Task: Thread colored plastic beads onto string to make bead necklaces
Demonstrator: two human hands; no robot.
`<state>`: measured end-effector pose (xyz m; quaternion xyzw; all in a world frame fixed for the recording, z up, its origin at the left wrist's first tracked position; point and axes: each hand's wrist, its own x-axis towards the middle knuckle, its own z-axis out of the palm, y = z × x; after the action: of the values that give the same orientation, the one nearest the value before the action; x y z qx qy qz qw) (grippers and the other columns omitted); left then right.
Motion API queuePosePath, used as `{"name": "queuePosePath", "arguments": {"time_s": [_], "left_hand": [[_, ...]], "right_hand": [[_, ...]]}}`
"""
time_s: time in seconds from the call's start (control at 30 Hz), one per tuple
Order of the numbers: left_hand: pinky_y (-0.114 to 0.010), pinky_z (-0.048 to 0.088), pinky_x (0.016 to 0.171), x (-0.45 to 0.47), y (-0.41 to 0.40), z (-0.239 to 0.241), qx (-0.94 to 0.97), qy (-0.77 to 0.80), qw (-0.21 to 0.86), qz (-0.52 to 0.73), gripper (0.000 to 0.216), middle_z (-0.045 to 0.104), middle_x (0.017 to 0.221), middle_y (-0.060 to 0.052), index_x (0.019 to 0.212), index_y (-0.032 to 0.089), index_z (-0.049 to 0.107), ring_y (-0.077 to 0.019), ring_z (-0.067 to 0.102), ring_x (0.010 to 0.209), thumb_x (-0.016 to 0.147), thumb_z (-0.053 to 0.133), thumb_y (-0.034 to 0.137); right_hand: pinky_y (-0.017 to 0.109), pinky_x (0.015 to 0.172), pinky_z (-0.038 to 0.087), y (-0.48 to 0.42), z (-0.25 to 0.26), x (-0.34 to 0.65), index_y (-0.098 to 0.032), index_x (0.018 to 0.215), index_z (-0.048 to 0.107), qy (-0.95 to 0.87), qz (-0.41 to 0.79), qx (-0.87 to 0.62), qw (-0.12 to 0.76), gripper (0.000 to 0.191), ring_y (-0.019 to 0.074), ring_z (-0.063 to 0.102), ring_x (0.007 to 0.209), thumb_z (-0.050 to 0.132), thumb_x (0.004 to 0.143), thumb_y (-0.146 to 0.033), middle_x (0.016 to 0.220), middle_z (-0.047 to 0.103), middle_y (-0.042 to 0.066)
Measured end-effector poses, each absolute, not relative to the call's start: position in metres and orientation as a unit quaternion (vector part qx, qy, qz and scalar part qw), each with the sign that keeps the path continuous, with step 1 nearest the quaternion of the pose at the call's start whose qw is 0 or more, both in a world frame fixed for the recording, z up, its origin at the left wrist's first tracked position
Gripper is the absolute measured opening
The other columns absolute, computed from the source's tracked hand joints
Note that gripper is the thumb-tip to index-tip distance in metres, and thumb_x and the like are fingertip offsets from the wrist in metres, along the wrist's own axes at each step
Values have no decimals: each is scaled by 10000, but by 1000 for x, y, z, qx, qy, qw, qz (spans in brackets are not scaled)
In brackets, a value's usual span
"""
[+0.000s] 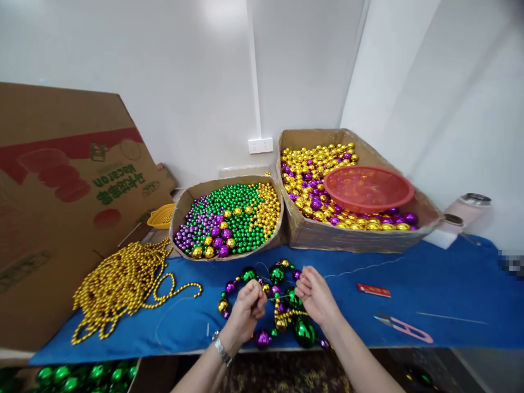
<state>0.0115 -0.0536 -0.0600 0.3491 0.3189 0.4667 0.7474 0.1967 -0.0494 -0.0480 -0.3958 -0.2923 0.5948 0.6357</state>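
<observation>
Both my hands are above a string of green, purple and gold beads on the blue cloth. My left hand, with a metal band at the wrist, is closed in a pinch on a thin string. The string runs across to my right hand, whose fingers are also pinched together on it. Large green balls and smaller purple and gold ones lie beneath and between my hands. A short run of small gold beads sits among them. My fingers partly cover the string's ends.
Behind stand a cardboard box of small beads and a larger box of gold and purple balls with a red basket. Gold bead chains lie left. Pink thread snips, a red packet and a needle-like rod lie right.
</observation>
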Motion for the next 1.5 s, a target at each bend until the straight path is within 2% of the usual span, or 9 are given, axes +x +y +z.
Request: {"name": "queuePosePath", "arguments": {"time_s": [0.17, 0.33, 0.47, 0.67, 0.87, 1.03, 1.13, 1.3, 1.5], "left_hand": [[-245, 400, 614, 12, -49, -39, 498, 369, 629, 470, 292, 629, 892, -78, 736, 166, 511, -122, 501, 652, 850, 541, 434], [-362, 344, 973, 27, -43, 3, 694, 371, 419, 453, 247, 539, 1207, -112, 755, 179, 636, -254, 460, 1152, 867, 521, 367], [-354, 379, 951, 40, -37, 4, 666, 330, 472, 474, 227, 557, 1180, -108, 793, 176, 607, -242, 492, 1129, 886, 494, 350], [-330, 437, 868, 54, -34, -18, 673, 242, 590, 374, 258, 624, 988, -67, 1031, 173, 558, -197, 572, 941, 878, 510, 375], [-377, 418, 926, 56, -40, -18, 736, 203, 543, 350, 395, 634, 1075, -106, 1213, 193, 458, -223, 577, 1029, 840, 576, 250], [-363, 417, 935, 55, -37, -25, 794, 211, 469, 324, 293, 638, 1111, -94, 1117, 221, 608, -231, 566, 1050, 836, 536, 179], [-335, 454, 861, 57, -34, -31, 779, 244, 471, 335, 227, 675, 1004, -75, 1012, 222, 663, -221, 603, 953, 824, 544, 180], [-330, 466, 843, 52, -33, -30, 742, 299, 487, 352, 182, 688, 980, -64, 964, 215, 671, -221, 618, 927, 808, 578, 221], [-329, 452, 877, 48, -32, -29, 697, 306, 511, 400, 247, 656, 1066, -81, 1031, 193, 648, -223, 585, 995, 788, 605, 203]], "right_hand": [[214, 475, 309, -60, -30, 200, -227, 833, 564, -415, 568, -435, 563, 289, 78, 342, 473, 670, 750, -482, 546, 372, -83], [238, 523, 313, -68, -8, 199, -238, 791, 662, -652, 402, -476, 433, 138, 114, 424, 516, 658, 781, -376, 527, 470, -49], [265, 605, 360, -71, 6, 202, -231, 695, 628, -700, 317, -489, 412, 277, 159, 522, 648, 497, 889, -380, 675, 581, 10], [254, 611, 368, -68, 29, 214, -218, 702, 614, -654, 353, -479, 467, 252, 150, 514, 657, 536, 861, -397, 675, 580, -4], [223, 513, 381, -52, 34, 223, -205, 780, 574, -576, 405, -471, 531, 333, 104, 463, 507, 491, 863, -517, 554, 476, -50], [232, 514, 444, -36, 12, 227, -203, 836, 525, -527, 389, -507, 561, 468, 94, 468, 455, 325, 883, -624, 512, 409, -74], [265, 588, 493, -39, -8, 245, -204, 917, 565, -538, 352, -551, 532, 483, 118, 562, 560, 310, 890, -613, 615, 536, -28], [364, 839, 456, -90, -34, 318, -254, 881, 661, -601, 256, -633, 416, 266, 206, 598, 887, 576, 788, -488, 913, 648, 44], [409, 712, 500, -153, -72, 410, -264, 855, 695, -652, 173, -686, 271, 204, 268, 624, 770, 579, 740, -387, 812, 659, 93]]}}
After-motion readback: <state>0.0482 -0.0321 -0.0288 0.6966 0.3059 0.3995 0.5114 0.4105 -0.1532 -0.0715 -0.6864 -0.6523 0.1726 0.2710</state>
